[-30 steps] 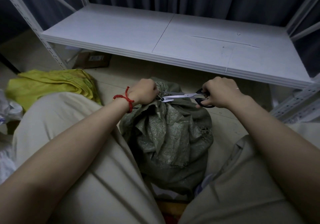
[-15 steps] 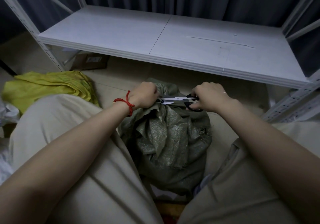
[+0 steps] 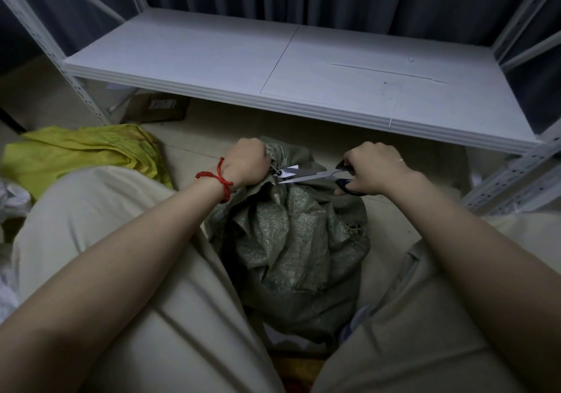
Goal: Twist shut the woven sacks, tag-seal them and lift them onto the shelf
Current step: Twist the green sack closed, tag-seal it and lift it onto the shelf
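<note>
Crumpled green woven sack [image 3: 291, 241], neck gathered

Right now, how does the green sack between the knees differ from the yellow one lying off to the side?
The green woven sack stands bulging and full, while the yellow sack lies flat and crumpled on the floor. The green one's neck is bunched in the left hand, with scissors in the right hand at its tag; nobody touches the yellow one. Both sit on the floor, not on the shelf.

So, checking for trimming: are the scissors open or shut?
Open: the scissors blades fork apart toward the tag, held by the right hand.
</note>
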